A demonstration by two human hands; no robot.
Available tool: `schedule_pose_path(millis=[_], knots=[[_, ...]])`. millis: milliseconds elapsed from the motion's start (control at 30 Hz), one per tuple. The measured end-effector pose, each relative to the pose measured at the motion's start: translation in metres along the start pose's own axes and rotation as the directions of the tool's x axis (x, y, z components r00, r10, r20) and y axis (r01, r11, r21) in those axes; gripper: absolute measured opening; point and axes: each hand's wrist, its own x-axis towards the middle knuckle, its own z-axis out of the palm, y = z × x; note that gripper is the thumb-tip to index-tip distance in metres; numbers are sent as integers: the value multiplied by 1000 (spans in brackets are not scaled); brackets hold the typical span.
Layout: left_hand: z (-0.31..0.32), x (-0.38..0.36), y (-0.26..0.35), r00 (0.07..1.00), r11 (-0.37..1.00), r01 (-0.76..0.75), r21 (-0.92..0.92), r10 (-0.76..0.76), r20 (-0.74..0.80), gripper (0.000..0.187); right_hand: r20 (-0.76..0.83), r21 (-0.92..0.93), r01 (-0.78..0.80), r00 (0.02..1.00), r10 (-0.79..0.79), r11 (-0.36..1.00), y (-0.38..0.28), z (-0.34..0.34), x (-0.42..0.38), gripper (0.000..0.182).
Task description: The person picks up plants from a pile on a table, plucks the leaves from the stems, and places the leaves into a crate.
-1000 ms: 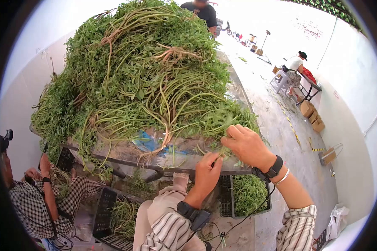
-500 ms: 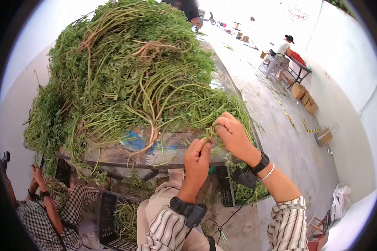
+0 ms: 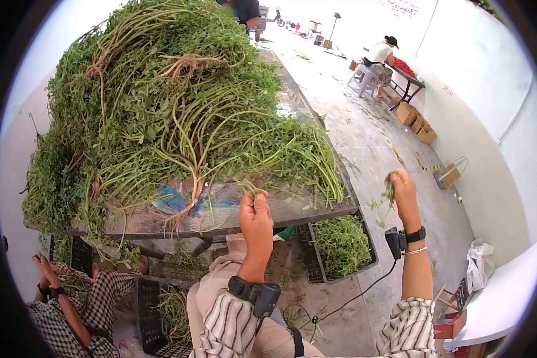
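A large heap of green leafy stems [image 3: 143,113] covers much of the wooden table [image 3: 232,221], and some pinkish roots hang near its front edge. My left hand [image 3: 256,224] is closed on a short piece of green stem [image 3: 250,186] just above that edge. Out to the right, beyond the table's side, my right hand [image 3: 404,197] pinches a small leafy sprig [image 3: 389,190]. Below it and to the left, a black crate [image 3: 373,262] holds green leafy pieces [image 3: 342,244].
Another black crate [image 3: 146,310] with stems stands at the lower left, beside a person in checkered clothes [image 3: 71,316]. A cable [image 3: 355,297] runs down from my right wrist device. Farther back, a person [image 3: 379,56] sits at a table with red items [image 3: 403,67].
My hands were together over the table's front edge; now they are apart. The right one has moved out to the right with a sprig, the left slightly left. The view has shifted a little.
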Motion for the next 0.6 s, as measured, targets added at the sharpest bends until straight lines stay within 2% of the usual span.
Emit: schedule_pose_path(millis=[33, 67, 133, 167, 233, 267, 333, 367, 433, 467, 533, 567, 600], knots=[[0, 1, -1, 1000, 1000, 13, -25, -13, -12, 19, 35, -105, 18, 999, -14, 994, 25, -3, -2, 25], [0, 1, -2, 999, 998, 25, -49, -27, -23, 20, 33, -106, 18, 999, -15, 994, 52, -3, -8, 25], [1, 2, -4, 999, 998, 35, -44, -36, -26, 21, -14, -485, 159, 982, -189, 860, 85, 1, -19, 27], [1, 3, -4, 998, 998, 43, -36, -44, -34, 23, 18, -490, 163, 984, -178, 856, 90, 1, -23, 27], [4, 3, -5, 997, 997, 48, -52, -51, -51, 24, -23, -367, 66, 997, -80, 928, 58, 12, -31, 24], [4, 2, -5, 996, 996, 64, -62, -67, -55, 25, -16, -362, 67, 997, -78, 930, 44, 19, -33, 24], [2, 3, -5, 997, 996, 69, -61, -71, -39, 25, -47, -182, 180, 980, -192, 967, 15, 33, -29, 20], [3, 3, -5, 997, 995, 75, -68, -76, -20, 25, -50, -181, 176, 981, -188, 968, -2, 40, -27, 20], [6, 4, -6, 997, 996, 71, -60, -72, -23, 25, 61, -115, 300, 954, -295, 947, -31, 58, -24, 16], [7, 3, -6, 998, 997, 62, -55, -63, -29, 24, 61, -115, 298, 954, -293, 948, -38, 68, -22, 16], [8, 3, -6, 998, 997, 61, -52, -63, -28, 24, 209, -193, 410, 905, -371, 891, -50, 87, -21, 16], [8, 3, -6, 998, 997, 59, -49, -61, -27, 24, 210, -191, 412, 904, -373, 891, -54, 95, -23, 16], [8, 3, -5, 998, 997, 56, -48, -58, -29, 24, 224, -369, 405, 912, -343, 836, -56, 104, -25, 17]])
